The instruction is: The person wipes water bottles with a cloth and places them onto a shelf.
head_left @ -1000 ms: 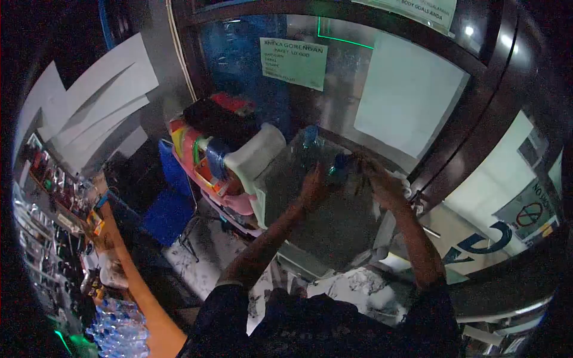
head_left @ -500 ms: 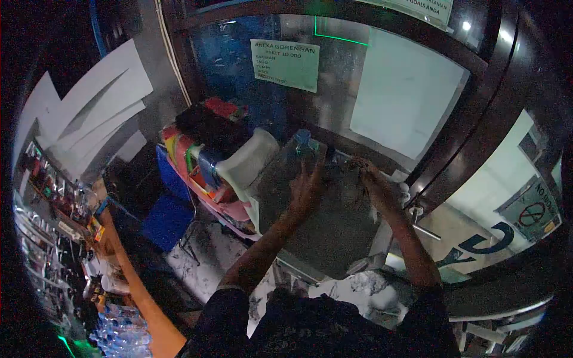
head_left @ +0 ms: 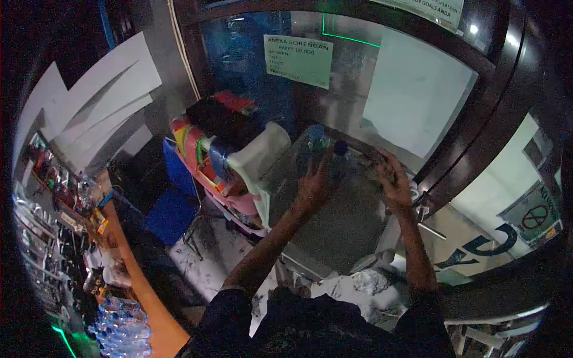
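Observation:
My left hand (head_left: 315,186) is over the dark grey tabletop, its fingers stretched upward and somewhat apart. Just beyond it stands a clear bottle with a blue cap (head_left: 316,132), partly covered by the fingers. A second bottle with a dark blue cap (head_left: 341,148) is right beside those fingers; dim light hides whether they touch it. Near the far right edge of the tabletop, my right hand (head_left: 395,184) has its fingers bent together around a small dark shape that is too blurred to name.
Stacked colourful plastic chairs (head_left: 242,173) stand left of the table (head_left: 334,232). A blue chair (head_left: 173,215) is farther left, with wrapped clear bottles (head_left: 122,328) at lower left. A glass wall with a paper sign (head_left: 298,61) rises behind; a door handle (head_left: 431,230) juts out at right.
The view has shifted slightly. My left hand has moved a little right and its fingers are less spread. The dark-capped bottle now shows beside it. My right hand has turned and its fingers point higher.

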Demonstrator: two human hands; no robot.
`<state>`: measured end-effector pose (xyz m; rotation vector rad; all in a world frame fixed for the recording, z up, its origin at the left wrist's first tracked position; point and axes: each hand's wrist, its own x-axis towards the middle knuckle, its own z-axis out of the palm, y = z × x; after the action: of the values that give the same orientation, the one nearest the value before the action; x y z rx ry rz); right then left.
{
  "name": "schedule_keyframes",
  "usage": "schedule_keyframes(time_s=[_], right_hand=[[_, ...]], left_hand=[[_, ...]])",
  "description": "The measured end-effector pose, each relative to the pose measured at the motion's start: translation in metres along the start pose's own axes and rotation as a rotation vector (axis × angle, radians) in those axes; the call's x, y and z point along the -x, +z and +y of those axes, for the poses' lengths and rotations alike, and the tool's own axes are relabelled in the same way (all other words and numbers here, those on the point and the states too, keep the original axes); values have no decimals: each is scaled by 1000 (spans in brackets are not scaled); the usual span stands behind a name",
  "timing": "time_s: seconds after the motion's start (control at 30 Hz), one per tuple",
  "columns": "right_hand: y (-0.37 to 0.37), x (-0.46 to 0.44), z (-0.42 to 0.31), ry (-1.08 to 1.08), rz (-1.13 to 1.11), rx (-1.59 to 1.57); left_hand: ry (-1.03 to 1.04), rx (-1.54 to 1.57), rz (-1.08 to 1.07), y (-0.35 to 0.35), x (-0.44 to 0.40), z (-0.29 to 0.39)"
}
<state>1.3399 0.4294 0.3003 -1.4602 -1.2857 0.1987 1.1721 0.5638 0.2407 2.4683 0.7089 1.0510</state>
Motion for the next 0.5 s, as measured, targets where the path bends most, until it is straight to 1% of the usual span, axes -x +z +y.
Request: schedule_keyframes(time_s=[0.03, 0.1, 0.13, 0.17, 0.23, 0.27, 0.33, 0.37, 0.4, 0.43, 0.47, 0.5], right_hand=[[-2, 4, -14, -71, -16, 60], [-3, 17, -39, -93, -25, 125], [-4, 24, -56, -112, -29, 158], [-6, 34, -81, -70, -67, 110], [-9, 57, -125, -223, -170, 270], [-6, 70, -135, -302, -224, 344], [12, 100, -142, -137, -363, 138], [30, 119, -134, 18, -413, -98], [53, 132, -130, -14, -487, -253], [76, 145, -126, -34, -568, -409], [98, 157, -130, 57, -638, -470], [120, 172, -135, 150, -717, -524]], left_hand=[[-8, -2, 20, -2, 6, -3], [-69, 119, 44, -14, 20, -2], [-118, 242, 52, -37, 27, 13], [-168, 364, 64, -52, 37, 22], [-113, 447, 227, -44, 74, 6], [-101, 466, 262, -47, 101, 6], [-92, 483, 291, -60, 158, 11], [-208, 476, 252, -73, 185, 18], [-331, 467, 223, -85, 215, 27], [-397, 552, 299, -84, 250, 26], [-459, 632, 385, -82, 286, 21], [-535, 591, 406, -83, 326, 18]])
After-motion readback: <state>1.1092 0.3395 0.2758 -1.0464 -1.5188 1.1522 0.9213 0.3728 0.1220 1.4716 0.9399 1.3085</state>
